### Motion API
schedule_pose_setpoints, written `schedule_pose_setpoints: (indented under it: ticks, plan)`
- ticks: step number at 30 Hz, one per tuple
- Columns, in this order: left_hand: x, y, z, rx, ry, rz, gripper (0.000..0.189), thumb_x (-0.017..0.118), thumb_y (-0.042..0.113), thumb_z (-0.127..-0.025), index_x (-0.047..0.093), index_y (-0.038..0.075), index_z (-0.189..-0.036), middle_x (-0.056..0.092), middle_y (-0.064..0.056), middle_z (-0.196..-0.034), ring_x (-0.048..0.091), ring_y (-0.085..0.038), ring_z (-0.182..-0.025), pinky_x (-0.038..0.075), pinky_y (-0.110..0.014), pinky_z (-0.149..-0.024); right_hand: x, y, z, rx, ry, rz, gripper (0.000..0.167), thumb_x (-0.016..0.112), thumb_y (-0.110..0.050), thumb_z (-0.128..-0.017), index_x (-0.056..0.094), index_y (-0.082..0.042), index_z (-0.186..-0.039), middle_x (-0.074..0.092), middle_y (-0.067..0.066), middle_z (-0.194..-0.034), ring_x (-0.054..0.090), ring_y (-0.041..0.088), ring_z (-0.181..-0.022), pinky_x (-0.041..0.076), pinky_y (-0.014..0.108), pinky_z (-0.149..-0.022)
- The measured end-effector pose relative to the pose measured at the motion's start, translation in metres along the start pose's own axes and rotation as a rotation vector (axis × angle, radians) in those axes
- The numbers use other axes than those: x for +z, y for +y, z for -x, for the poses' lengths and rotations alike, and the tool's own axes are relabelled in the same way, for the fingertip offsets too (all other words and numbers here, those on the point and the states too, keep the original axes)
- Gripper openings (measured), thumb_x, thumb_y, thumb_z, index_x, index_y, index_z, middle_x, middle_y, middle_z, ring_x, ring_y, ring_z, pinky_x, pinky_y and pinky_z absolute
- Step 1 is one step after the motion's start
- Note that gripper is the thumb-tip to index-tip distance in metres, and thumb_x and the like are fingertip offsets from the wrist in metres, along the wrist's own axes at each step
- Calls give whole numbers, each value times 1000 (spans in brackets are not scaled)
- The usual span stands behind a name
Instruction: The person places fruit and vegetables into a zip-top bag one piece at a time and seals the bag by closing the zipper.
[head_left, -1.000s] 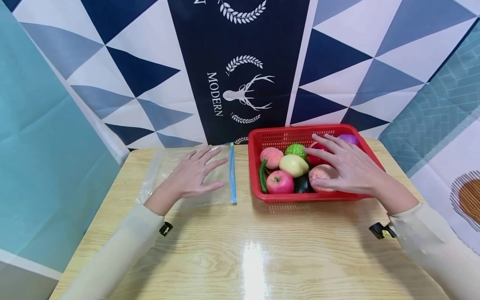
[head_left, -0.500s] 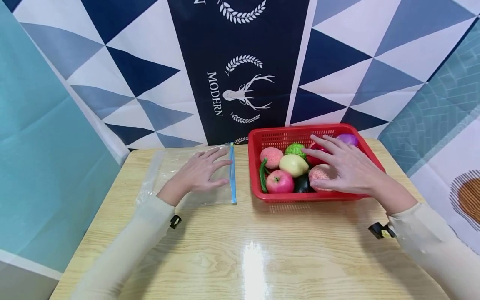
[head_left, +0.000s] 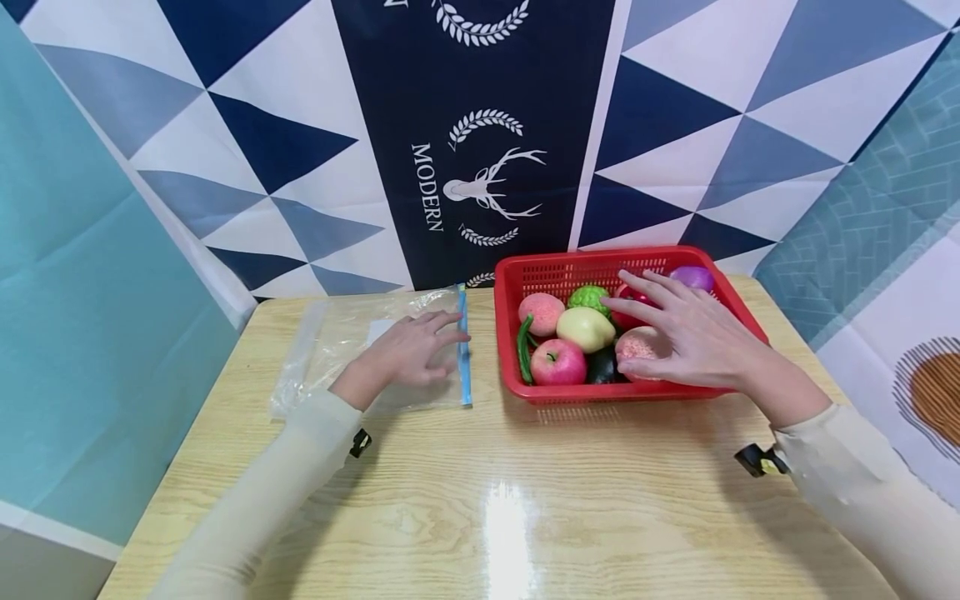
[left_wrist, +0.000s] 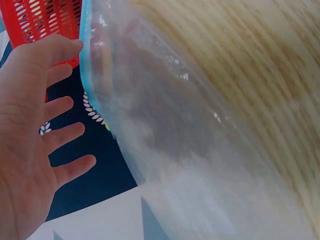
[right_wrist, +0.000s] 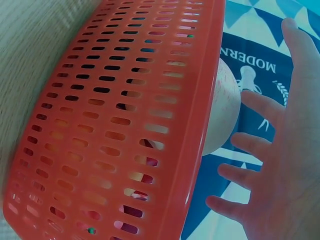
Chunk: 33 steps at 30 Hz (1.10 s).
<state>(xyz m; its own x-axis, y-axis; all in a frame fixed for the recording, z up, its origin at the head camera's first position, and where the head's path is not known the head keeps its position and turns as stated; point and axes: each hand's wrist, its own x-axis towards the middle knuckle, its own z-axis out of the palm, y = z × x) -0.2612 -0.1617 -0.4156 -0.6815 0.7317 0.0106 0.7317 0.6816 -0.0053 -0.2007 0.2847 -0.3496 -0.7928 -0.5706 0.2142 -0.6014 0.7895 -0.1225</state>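
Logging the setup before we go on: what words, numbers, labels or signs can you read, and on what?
"MODERN": sideways in the head view, on the dark wall panel beside the deer head.
"N", apparently: same panel, cut off at the head view's top edge.
Clear bag, red basket: no readable text.

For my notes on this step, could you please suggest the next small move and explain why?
I would probably have the left hand pinch the blue strip of the clear bag: its fingers look spread and hold nothing, and in the head view they overlap that strip.
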Motion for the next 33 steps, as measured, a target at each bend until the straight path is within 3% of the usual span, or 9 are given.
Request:
schedule_pose_setpoints:
  ticks: [9, 16, 20, 26, 33]
  plan:
    - [5, 3, -6, 45, 12, -48, 36, 71, 25, -105, 76, 21, -141, 59, -14, -169, 69, -38, -145, 67, -53, -97, 0, -1, 0, -5, -3, 2, 88, 84, -59, -84, 61, -26, -163, 47, 17, -178, 45, 45, -160, 46, 81, -117]
    - [9, 6, -9, 119, 85, -82, 20, 76, 15, -103, 82, 13, -121, 73, -17, -151, 78, -36, -131, 66, -48, -104, 0, -1, 2, -4, 3, -9, 88, 84, -58, -84, 61, -26, -163, 47, 16, -178, 44, 45, -161, 45, 81, -118]
    - [12, 7, -11, 147, 116, -94, 6, 77, 11, -101, 78, 11, -107, 79, -15, -136, 81, -34, -118, 67, -46, -99, 2, 1, 2, -14, 13, -1, 89, 85, -58, -83, 62, -25, -162, 48, 17, -177, 45, 46, -161, 45, 81, -119]
    - [15, 6, -12, 181, 139, -84, 5, 77, 6, -97, 75, 11, -95, 80, -9, -104, 77, -30, -97, 64, -44, -90, 2, 1, 2, -18, 18, 0, 89, 85, -57, -83, 61, -26, -162, 48, 17, -177, 45, 46, -160, 45, 81, -119]
    - [15, 6, -12, 238, 204, -125, 5, 80, 7, -93, 76, 11, -92, 78, -7, -94, 73, -30, -93, 60, -41, -93, 2, 1, 3, -11, 12, -2, 88, 85, -57, -84, 61, -25, -162, 48, 17, -177, 44, 47, -161, 46, 80, -118]
